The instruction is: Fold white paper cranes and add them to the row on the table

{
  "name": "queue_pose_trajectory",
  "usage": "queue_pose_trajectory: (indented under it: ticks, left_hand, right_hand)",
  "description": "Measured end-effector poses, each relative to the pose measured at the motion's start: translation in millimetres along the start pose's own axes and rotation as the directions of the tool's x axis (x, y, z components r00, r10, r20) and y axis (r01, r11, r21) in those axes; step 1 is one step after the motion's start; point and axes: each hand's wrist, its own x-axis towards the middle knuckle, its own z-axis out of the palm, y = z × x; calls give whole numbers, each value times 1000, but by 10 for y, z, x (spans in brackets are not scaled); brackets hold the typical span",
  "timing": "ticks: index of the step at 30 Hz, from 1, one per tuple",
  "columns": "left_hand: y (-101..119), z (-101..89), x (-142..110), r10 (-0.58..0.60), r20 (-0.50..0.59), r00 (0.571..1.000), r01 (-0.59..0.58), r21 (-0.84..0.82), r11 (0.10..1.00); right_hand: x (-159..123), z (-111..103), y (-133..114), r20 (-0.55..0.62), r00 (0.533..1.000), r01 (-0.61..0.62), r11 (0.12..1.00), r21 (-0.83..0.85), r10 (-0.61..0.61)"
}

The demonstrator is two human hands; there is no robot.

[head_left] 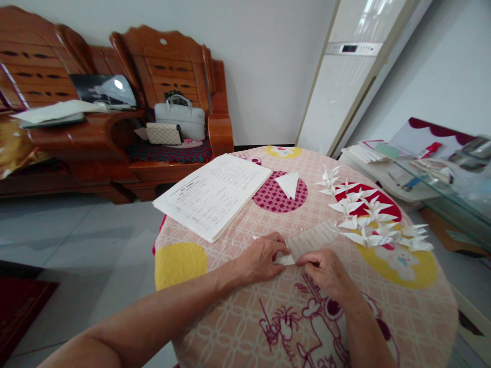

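A small white piece of folded paper [284, 259] lies on the tablecloth between my hands. My left hand [263, 257] holds it down with curled fingers at its left side. From the other side, my right hand [325, 267] pinches its right corner with thumb and forefinger. Just beyond the fingers is a greyish strip with rows of print [312, 240]; I cannot tell whether it is paper or card. Further back sits a folded white paper triangle [288, 184]. Several white paper cranes [360, 209] stand in a group to the right of my hands.
A thick stack of printed sheets [215, 194] lies at the round table's left. Beyond it are wooden chairs [169, 76] with a grey handbag [184, 120]. A tall white air conditioner [345, 76] stands behind, and a glass-topped side table [441, 189] holds papers at the right.
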Motion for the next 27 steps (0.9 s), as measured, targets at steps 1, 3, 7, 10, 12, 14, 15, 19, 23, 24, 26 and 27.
queue_pose_trajectory:
  ticks: [1,3,7,10,12,14,15,19,23,24,26,27]
  left_hand:
    - [8,15,4,-12,-4,1000,12,-3,1000]
    - [30,45,11,-37,-20,999,37,-2,999]
    - [78,89,25,-88,-86,992,90,27,996]
    - [96,100,38,-98,-102,990,103,47,994]
    - [102,99,43,-97,-102,990,103,53,993]
    - [103,97,45,-97,-104,990,103,57,993]
    - [103,97,44,-96,-104,990,103,58,993]
    - [98,102,34,-92,-108,990,100,66,993]
    - [102,95,16,-75,-101,992,85,98,991]
    - [108,94,13,-72,-93,993,82,114,990]
    - [128,102,14,-72,-81,994,84,163,983]
    - [142,112,18,-72,-76,995,86,198,976]
  right_hand:
    - [0,-3,0,1,1000,-3,1000,0,3]
    - [-2,-6,2,11,1000,-1,1000,2,1]
    - [0,-1,15,14,1000,0,1000,-6,0]
    - [3,4,26,6,1000,-12,1000,-4,12]
    - [4,6,29,4,1000,-7,1000,-2,7]
    - [5,6,30,4,1000,3,1000,-5,-3]
    - [6,6,31,3,1000,7,1000,-9,-7]
    - [12,8,40,2,1000,5,1000,-22,-5]
    - [16,4,33,3,1000,-4,1000,-9,4]
    - [15,2,25,4,1000,-1,1000,-8,1]
    - [12,-4,5,5,1000,3,1000,-10,-3]
    - [10,-7,-5,5,1000,3,1000,-11,-3]
